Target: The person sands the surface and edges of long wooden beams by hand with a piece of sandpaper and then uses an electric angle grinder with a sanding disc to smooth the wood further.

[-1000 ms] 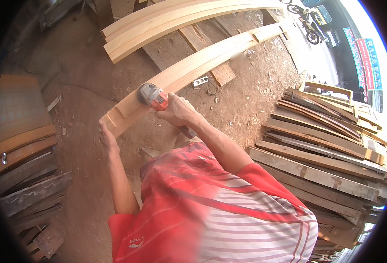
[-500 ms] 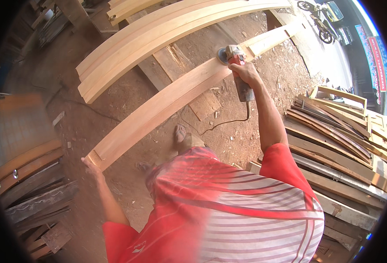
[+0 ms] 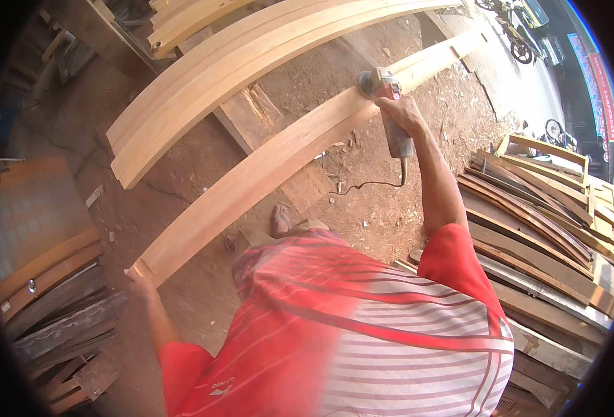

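My right hand (image 3: 402,113) is wrapped round the body of a red and grey angle grinder (image 3: 396,132). The grinder's round disc sits against the face of a long pale wooden plank (image 3: 272,163), past its middle toward the far right. A dark cord trails from the grinder's lower end. At the plank's near left end, beside a notch cut in it, my left hand (image 3: 140,281) grips the edge; some of its fingers are hidden behind the wood. The plank slants from near left to far right, partly over a board (image 3: 303,184) below it.
Beyond the plank lie more long pale planks (image 3: 251,62). Stacked timber and frames (image 3: 529,229) fill the right side. To the left are an orange-brown wooden panel (image 3: 36,201) and older boards (image 3: 71,320). Wood chips litter the dirt floor. A motorcycle (image 3: 515,38) stands at far right.
The grinder in my right hand has moved slightly farther along the plank, to the right. My left hand still holds the plank's end. The whole view has shifted a little.
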### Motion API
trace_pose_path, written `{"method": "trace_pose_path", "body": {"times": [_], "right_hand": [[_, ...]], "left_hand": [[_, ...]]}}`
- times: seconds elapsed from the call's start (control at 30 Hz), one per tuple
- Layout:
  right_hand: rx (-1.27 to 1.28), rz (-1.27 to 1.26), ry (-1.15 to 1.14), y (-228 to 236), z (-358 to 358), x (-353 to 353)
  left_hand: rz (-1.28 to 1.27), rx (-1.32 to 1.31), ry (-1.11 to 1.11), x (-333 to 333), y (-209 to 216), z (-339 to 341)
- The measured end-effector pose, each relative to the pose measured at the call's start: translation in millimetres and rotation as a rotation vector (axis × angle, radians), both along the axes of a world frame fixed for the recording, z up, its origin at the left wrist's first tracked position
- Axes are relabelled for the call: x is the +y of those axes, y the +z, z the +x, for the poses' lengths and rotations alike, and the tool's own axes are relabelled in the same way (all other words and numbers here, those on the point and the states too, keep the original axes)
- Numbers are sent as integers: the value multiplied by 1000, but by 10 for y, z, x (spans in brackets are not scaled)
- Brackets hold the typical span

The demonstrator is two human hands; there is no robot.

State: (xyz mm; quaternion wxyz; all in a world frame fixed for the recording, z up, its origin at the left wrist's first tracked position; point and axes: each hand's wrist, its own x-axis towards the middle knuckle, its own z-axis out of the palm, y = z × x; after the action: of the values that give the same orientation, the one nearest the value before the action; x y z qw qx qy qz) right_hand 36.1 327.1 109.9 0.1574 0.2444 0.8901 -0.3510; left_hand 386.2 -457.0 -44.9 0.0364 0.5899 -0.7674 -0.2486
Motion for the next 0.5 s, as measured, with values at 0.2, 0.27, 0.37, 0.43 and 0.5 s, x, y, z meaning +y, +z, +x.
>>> {"method": "trace_pose_path", "body": {"times": [0.2,0.27,0.37,0.43,0.5], "right_hand": [[67,79,25,-48,-13,-62],[32,63,41,-39,9,79],[52,81,158,41,98,-43],[159,53,229,103,110,-267],[67,29,98,-28,-20,-118]], "left_hand": [[-99,2,-78,58,-33,7],[-70,-199,4,45,-35,-62],[8,-138,-1,78,-7,-74],[-4,-71,26,-81,-133,93],[-13,-8,29,-136,-229,77]]}}
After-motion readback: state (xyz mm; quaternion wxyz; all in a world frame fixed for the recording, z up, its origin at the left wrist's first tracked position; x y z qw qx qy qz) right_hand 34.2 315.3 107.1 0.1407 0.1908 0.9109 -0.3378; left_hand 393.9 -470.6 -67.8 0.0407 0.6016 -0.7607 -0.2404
